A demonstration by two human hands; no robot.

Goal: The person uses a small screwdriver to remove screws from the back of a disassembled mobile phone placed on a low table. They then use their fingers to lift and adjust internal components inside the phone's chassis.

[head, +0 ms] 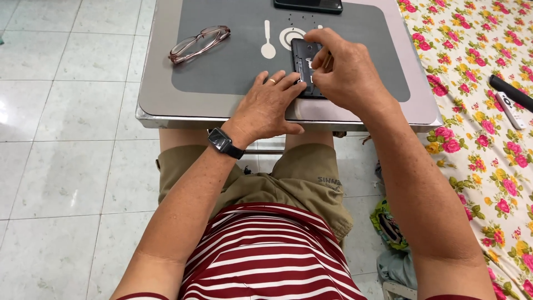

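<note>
Setting: a pale tiled floor (66, 139) under a small metal-edged table (161, 105) with a grey mat on top; a flower-print cloth (477, 111) spreads along the right side
Wearer: seated at the table, in khaki shorts and a red-and-white striped shirt, a dark wristwatch (225, 143) on the left arm
Thing in hand: a dark phone (302, 58) lying face down near the front edge of the table, its back cover off so the inner compartments show
Look of it: black frame, small pale parts and slots visible inside; the lower half is hidden under the fingers, so whether a battery sits in it cannot be told
Left hand (266, 105): laid flat with fingers spread, fingertips pressing the phone's lower left edge to steady it; a ring on one finger; not closed round anything
Right hand (347, 72): arched over the phone's right side, fingertips pinched down onto its interior; whether a small part is nipped between them cannot be told
Progress: judging by the bare back, opening is done; the work inside looks under way, and the cover is not yet back on
Around: pink-rimmed glasses (199, 43) at the table's left, a second dark phone (308, 5) at the far edge, a black and a white remote (511, 103) on the cloth
</note>
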